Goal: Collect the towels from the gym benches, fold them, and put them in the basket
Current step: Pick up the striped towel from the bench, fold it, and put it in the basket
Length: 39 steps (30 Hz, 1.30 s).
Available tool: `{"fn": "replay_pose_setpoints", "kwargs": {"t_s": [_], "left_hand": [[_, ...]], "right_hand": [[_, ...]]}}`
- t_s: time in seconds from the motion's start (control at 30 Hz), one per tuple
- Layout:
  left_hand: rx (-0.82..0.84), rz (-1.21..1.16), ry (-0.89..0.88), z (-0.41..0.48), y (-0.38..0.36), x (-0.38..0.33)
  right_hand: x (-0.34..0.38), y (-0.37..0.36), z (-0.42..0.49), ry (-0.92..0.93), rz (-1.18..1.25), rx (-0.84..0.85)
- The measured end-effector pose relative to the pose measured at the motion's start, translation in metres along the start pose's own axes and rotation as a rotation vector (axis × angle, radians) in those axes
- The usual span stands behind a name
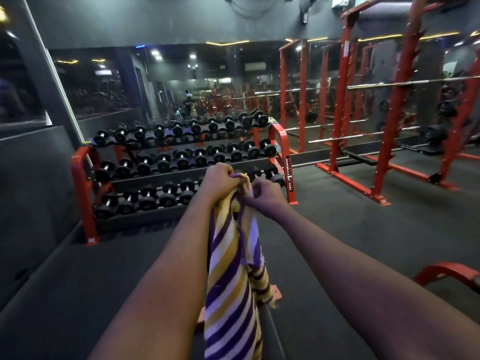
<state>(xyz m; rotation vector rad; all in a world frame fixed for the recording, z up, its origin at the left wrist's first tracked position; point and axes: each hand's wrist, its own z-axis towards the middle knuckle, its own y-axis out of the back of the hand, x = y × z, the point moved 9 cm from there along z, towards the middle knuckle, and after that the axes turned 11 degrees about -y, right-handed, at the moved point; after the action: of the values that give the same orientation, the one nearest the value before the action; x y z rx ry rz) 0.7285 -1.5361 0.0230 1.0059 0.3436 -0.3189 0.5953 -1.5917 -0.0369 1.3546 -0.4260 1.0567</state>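
A towel (228, 281) striped purple, yellow and white hangs straight down in front of me, held up at arm's length. My left hand (220, 181) grips its top edge in a fist. Just to the right, my right hand (265, 196) pinches the same upper edge with curled fingers. The towel's lower end drops out of view at the bottom, in front of a dark gym bench (272, 331) with an orange-red foot. No basket is in view.
A red three-tier dumbbell rack (85, 193) stands ahead along a mirrored wall. Red squat racks (345, 105) with barbells fill the right side. Part of another red frame (446, 271) shows at the lower right. Dark rubber flooring (78, 268) lies on the left.
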Motion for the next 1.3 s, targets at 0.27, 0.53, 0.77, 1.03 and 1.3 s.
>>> {"fn": "replay_pose_setpoints", "kwargs": {"t_s": [0.27, 0.53, 0.77, 1.03, 1.3], "left_hand": [[-0.026, -0.047, 0.045, -0.001, 0.02, 0.016], [-0.019, -0.134, 0.062, -0.002, 0.02, 0.009], [0.071, -0.149, 0.149, -0.022, 0.03, 0.066], [0.298, -0.173, 0.104, -0.037, -0.004, 0.082], [0.238, -0.268, -0.024, -0.02, -0.015, 0.045]], "right_hand": [[0.009, 0.001, -0.008, 0.084, 0.067, -0.013], [-0.031, -0.068, -0.023, -0.086, -0.101, 0.045], [-0.065, 0.004, -0.001, -0.344, -0.003, -0.34], [-0.016, 0.026, 0.025, -0.057, 0.172, -0.198], [0.029, -0.025, 0.032, 0.163, -0.165, 0.176]]}}
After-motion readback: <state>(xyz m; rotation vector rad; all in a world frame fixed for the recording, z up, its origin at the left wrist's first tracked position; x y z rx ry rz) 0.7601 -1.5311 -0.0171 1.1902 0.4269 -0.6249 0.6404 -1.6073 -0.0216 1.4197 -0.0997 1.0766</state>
